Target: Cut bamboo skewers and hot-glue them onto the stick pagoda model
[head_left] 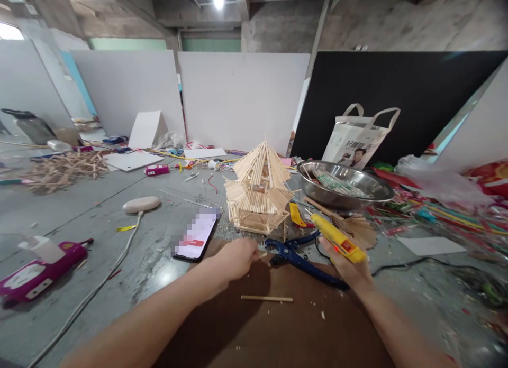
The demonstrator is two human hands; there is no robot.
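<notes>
My left hand (235, 258) is closed in a pinch on a short wooden stick (263, 254) just in front of a pagoda-shaped model (260, 191) built of thin wooden sticks. My right hand (349, 266) grips a yellow glue gun (337, 237), its nozzle pointing up-left toward the model. Blue-handled cutters (301, 258) lie between my hands on a brown board (278, 325). A loose stick (266, 299) lies on the board closer to me.
A phone (197, 235) lies left of the model. A steel bowl (343, 184) of sticks and a tote bag (359, 135) stand at the right. A magenta glue gun (37, 270), a white cable (95, 288), a stick pile (63, 169) and coloured clutter surround the work area.
</notes>
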